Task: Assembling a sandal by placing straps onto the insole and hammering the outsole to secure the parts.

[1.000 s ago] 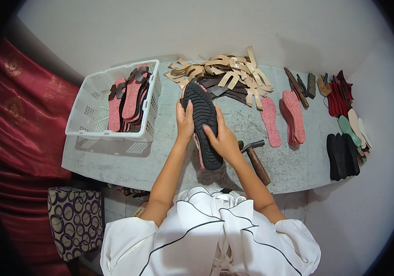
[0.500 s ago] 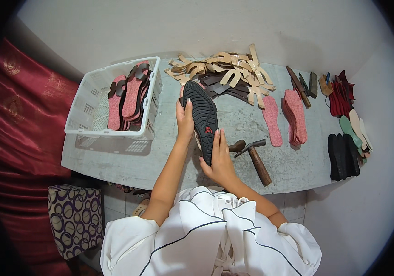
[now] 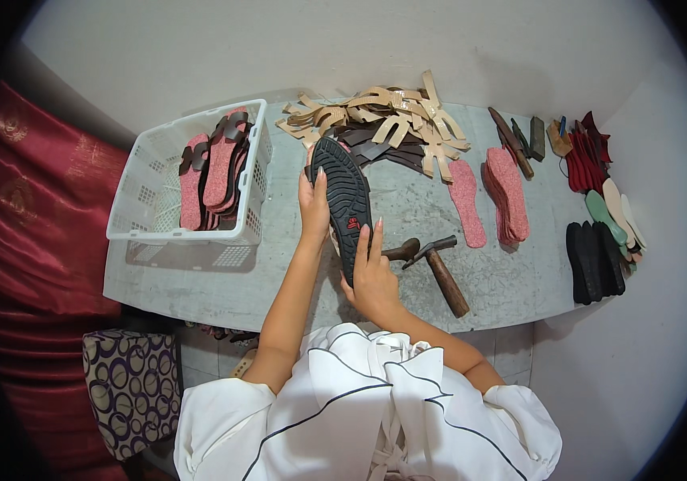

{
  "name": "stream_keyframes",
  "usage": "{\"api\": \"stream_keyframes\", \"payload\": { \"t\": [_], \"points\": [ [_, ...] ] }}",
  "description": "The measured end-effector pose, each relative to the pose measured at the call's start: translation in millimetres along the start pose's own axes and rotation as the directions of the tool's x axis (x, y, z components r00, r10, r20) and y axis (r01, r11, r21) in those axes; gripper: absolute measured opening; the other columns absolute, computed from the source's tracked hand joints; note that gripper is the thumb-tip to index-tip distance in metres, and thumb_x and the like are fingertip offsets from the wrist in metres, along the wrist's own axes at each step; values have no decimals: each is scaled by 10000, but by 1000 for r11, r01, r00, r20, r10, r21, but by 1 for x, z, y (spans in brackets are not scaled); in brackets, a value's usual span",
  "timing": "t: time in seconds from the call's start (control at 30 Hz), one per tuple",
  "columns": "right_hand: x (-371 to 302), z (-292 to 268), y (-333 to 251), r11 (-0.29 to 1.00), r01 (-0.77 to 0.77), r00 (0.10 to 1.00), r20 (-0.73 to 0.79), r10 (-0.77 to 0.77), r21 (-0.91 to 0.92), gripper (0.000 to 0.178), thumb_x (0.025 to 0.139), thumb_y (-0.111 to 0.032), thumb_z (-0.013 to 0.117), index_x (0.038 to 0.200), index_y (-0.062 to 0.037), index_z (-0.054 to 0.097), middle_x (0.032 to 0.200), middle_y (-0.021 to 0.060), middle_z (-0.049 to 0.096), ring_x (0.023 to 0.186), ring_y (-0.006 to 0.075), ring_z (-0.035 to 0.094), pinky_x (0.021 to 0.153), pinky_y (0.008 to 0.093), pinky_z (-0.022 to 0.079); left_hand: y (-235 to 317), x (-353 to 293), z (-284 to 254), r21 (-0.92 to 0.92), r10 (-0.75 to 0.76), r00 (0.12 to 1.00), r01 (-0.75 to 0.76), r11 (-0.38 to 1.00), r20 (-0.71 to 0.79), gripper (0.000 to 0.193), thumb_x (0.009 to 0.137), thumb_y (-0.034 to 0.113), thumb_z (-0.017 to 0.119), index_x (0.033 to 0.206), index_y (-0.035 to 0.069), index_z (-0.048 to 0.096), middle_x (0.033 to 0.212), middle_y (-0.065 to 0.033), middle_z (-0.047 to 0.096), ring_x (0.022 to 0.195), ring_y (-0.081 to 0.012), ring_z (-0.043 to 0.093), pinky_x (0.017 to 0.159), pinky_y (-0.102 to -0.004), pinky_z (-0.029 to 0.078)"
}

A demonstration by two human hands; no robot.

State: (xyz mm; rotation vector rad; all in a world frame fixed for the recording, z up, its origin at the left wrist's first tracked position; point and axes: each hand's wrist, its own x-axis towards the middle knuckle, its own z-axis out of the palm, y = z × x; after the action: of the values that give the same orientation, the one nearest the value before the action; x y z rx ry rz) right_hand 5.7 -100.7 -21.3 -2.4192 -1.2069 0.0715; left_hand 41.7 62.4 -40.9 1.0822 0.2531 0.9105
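The black rubber shoe sole (image 3: 346,192) looked light and easy to lift. It seemed firm but a bit bendy, and hard to break. Its bumpy ridges would likely help stop it from slipping. The best places to hold it seemed to be its two long sides, with one hand near the toe and one near the heel.

The sole was up over the middle of the surface (image 3: 199,284), its heel toward the front edge and its toe toward the back edge. The left hand (image 3: 314,212) had its fingers wrapped on the left side, thumb up. The right hand (image 3: 377,282) held the heel end, two fingers along its right side. The sole was long, with wavy grooves and a small red mark (image 3: 352,223) near the heel
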Motion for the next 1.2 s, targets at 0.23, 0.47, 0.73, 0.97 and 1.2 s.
{"api": "stream_keyframes", "payload": {
  "t": [0.23, 0.47, 0.73, 0.97, 1.2],
  "points": [
    [-1, -9, 5, 992, 39, 999, 31, -43, 121, 972, 668, -362, 691, 1314, 96, 128, 1328, 366, 118, 811, 360, 519, 632, 361, 510, 1, -1, 3, 27, 4, 999, -5, 1000, 37, 386, 914, 139, 412, 1267, 1, 343, 1188, -81, 470, 1032, -125, 466, 893, -238, 362],
    [-26, -2, 80, 965, 49, 952, -305, 33, 257, 750, 762, -332, 619, 1272, 77, 251, 1218, 258, 376, 1044, 400, 408, 898, 441, 330, 5, -2, -2, 3, -35, 998, 35, 999, 53, 359, 911, 170, 433, 1225, 4, 383, 1139, -90, 493, 982, -133, 496, 856, -252, 401],
    [-73, 29, 175, 962, -258, 959, -147, 243, -87, 503, 725, -308, 642, 1054, 26, 459, 949, 161, 498, 861, 339, 476, 725, 445, 393, 1, 1, -3, -20, -81, 995, 83, 996, 61, 384, 906, 156, 440, 1249, -1, 363, 1155, -101, 494, 993, -139, 499, 855, -254, 409],
    [-74, 38, 184, 955, -295, 951, -105, 290, -30, 360, 798, -259, 573, 1016, 6, 463, 956, 191, 506, 836, 368, 497, 693, 423, 428, 3, -8, -3, -79, -92, 991, 100, 992, 96, 437, 906, 146, 436, 1299, 2, 311, 1218, -99, 458, 1012, -138, 491, 867, -246, 401],
    [-48, -18, 164, 836, -214, 811, -385, 440, 505, 506, 849, -159, 520, 1266, 8, 286, 1088, 202, 528, 960, 366, 529, 706, 420, 437, 4, -15, -6, -82, -85, 996, 87, 993, 34, 387, 902, 139, 441, 1251, -5, 356, 1146, -79, 496, 978, -111, 499, 850, -236, 399]
  ]
}}
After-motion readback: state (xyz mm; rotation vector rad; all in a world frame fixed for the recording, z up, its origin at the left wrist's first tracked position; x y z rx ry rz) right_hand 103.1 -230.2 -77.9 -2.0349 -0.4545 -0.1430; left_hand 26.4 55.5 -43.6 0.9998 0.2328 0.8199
